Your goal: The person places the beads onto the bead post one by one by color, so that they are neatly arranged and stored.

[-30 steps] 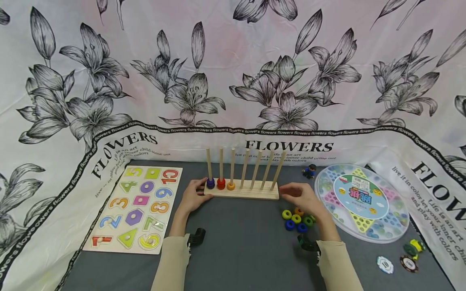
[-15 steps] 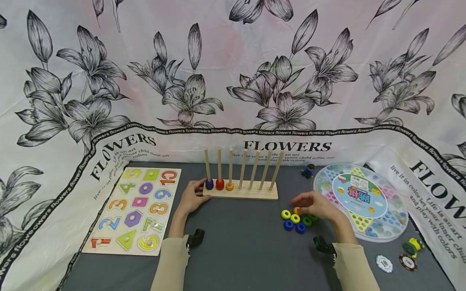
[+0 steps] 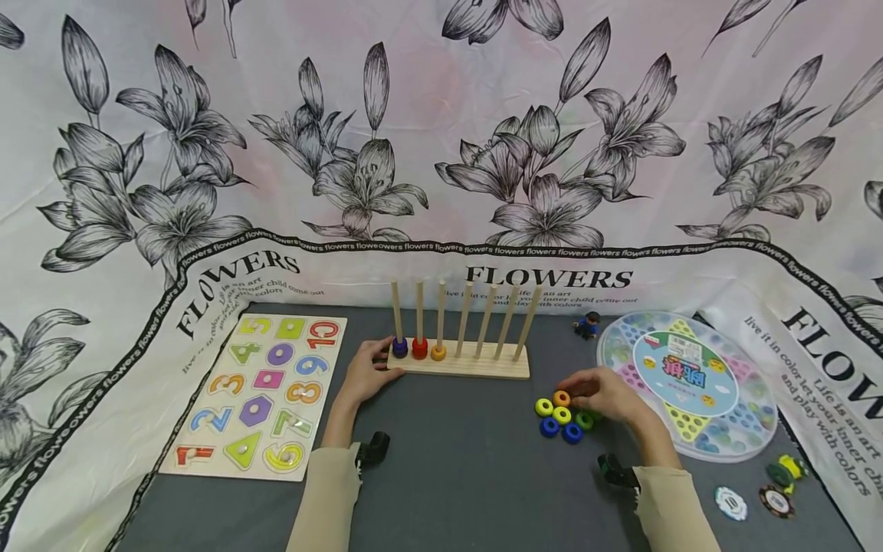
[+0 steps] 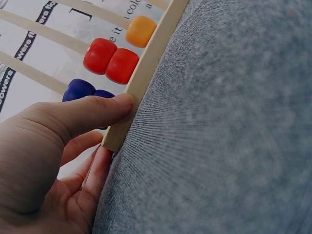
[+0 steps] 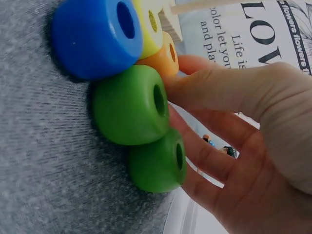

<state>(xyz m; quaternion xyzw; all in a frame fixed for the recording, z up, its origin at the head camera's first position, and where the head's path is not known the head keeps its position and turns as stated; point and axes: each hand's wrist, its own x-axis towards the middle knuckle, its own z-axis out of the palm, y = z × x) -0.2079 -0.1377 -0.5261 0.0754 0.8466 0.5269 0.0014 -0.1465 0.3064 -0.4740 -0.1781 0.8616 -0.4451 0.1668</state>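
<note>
Where the pale, square-edged wooden base (image 3: 490,369) ends, we find the left hand's grip (image 3: 364,373) pinching it, thumb on the front edge, fingers behind. Seven slender round wooden pegs (image 3: 441,314) rise from it; glossy, rounded dark blue rings (image 4: 78,90), red rings (image 4: 100,56) and one amber ring (image 4: 141,31) occupy the three leftmost. The right hand's grip (image 3: 607,392) is narrowly parted at a smooth orange ring (image 5: 158,59), thumb touching it; we cannot tell whether it is held. That ring sits at the far side of a cluster of yellow rings (image 3: 562,415), bright blue rings (image 5: 85,39) and green rings (image 5: 124,105) on the grey, woven-textured surface (image 3: 469,460). Toward the outer edges lie a flat number board (image 3: 219,471), left, and a round translucent box (image 3: 685,376), right. We note room for moving between the forearms, in front of the base.
</note>
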